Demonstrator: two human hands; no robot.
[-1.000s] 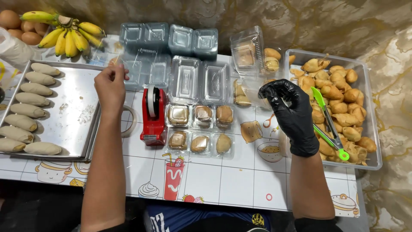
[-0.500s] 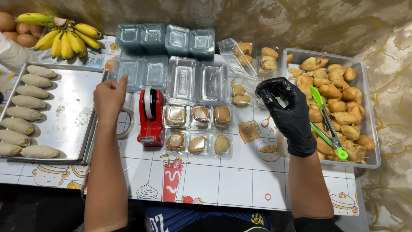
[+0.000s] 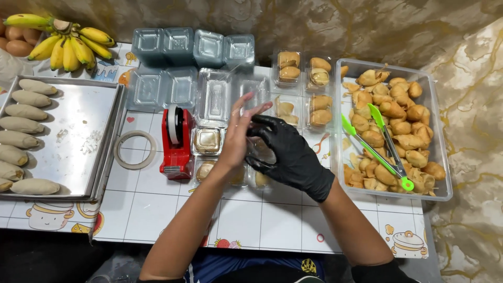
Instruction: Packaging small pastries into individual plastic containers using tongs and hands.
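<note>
- Both hands meet over a clear plastic pastry box (image 3: 230, 157): left hand (image 3: 242, 135) bare, fingers extended and nearly flat; right hand (image 3: 285, 152), black-gloved, curled at the box's right side. Whether either grips it cannot be told.
- Judged best practice: press lid edges evenly, avoiding the pastries.
- Box lies on the surface (image 3: 173, 209), directly beneath the hands.
- Red tape dispenser (image 3: 177, 141) stands just left; green tongs (image 3: 377, 144) rest in the pastry tub (image 3: 440, 136) to the right.

seven dough pieces (image 3: 23, 126) on one metal tray (image 3: 78, 136), one red tape dispenser (image 3: 177, 141), one green tongs (image 3: 380, 144)
</note>
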